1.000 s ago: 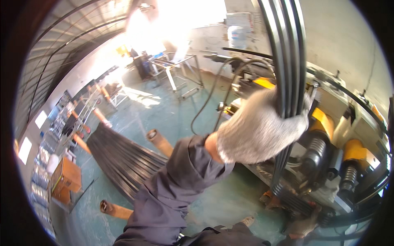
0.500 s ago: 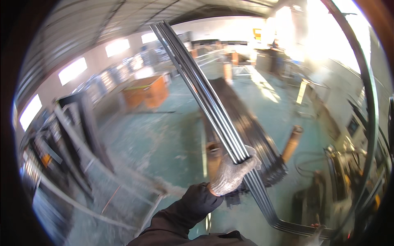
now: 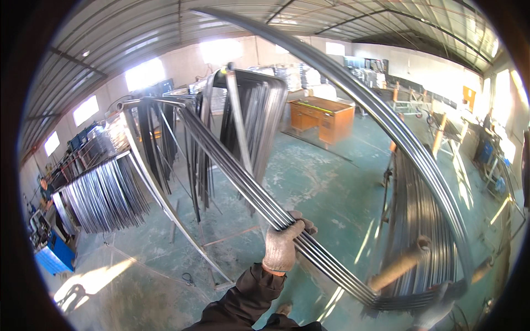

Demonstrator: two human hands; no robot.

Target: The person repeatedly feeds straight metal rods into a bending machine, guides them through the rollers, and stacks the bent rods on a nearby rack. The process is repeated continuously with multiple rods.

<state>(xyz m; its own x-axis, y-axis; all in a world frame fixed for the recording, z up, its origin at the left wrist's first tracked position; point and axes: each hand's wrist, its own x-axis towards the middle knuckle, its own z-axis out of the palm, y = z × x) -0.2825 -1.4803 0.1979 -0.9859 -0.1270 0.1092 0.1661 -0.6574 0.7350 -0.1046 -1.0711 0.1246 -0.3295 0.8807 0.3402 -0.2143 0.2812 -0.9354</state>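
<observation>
A bundle of several bent metal tubes (image 3: 339, 270) runs across the view in a wide U shape. My left hand (image 3: 282, 245), in a pale knit glove, is wrapped round one straight leg of it. That leg stretches up and left to the bar of a rack (image 3: 149, 103); I cannot tell whether they touch. The other leg (image 3: 406, 135) arches over the upper middle and down the right side. Low at the right, my gloved right hand (image 3: 433, 311) grips the bundle near its bent end, partly blurred, with its fingers partly hidden.
Dark bent tubes (image 3: 262, 116) hang on the rack at left, and silver ones (image 3: 105, 196) hang farther left. More long tubes (image 3: 419, 220) lie at right behind a brown cylinder (image 3: 400, 266). An orange desk (image 3: 338, 126) stands beyond. A person (image 3: 45, 190) is near a blue machine (image 3: 54, 254).
My view has swung left, bringing the racks of hanging tubes into fuller sight. The bundle has turned with my hands; its left leg now slants farther left, and its other leg shows overhead.
</observation>
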